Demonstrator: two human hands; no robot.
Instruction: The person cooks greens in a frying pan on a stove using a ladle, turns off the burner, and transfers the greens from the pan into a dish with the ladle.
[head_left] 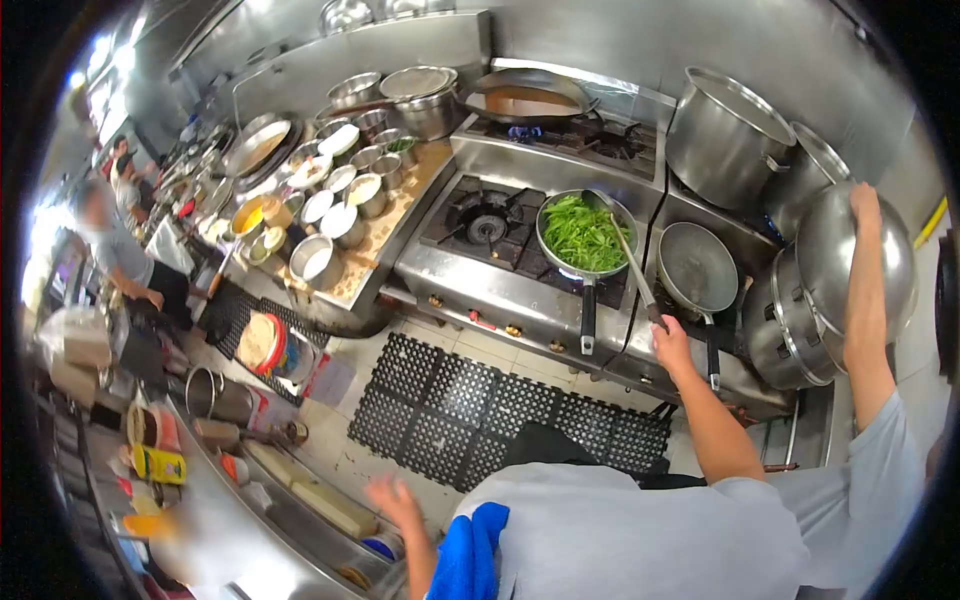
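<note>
My right hand point(672, 345) is closed around the end of a long-handled ladle point(640, 275). The ladle's head rests among chopped leafy greens point(575, 235) in a frying pan point(543, 250) on the stove's front burner. The pan's black handle point(588, 318) points toward me, with no hand on it. My left hand point(395, 500), blurred, is held low at my left side; its fingers look apart and nothing shows in them. Near my right hand, a second frying pan point(698, 266) sits on the stove. A blue towel point(470, 555) hangs by my left shoulder.
At right, another person's hand point(865, 203) touches a large metal bowl point(855, 260) beside stacked pots point(780, 335). A tall stockpot point(730, 140) and a wide wok point(530, 97) stand behind. Containers crowd the left counter point(405, 215). Black mats point(440, 400) cover the floor. Other people point(115, 245) stand far left.
</note>
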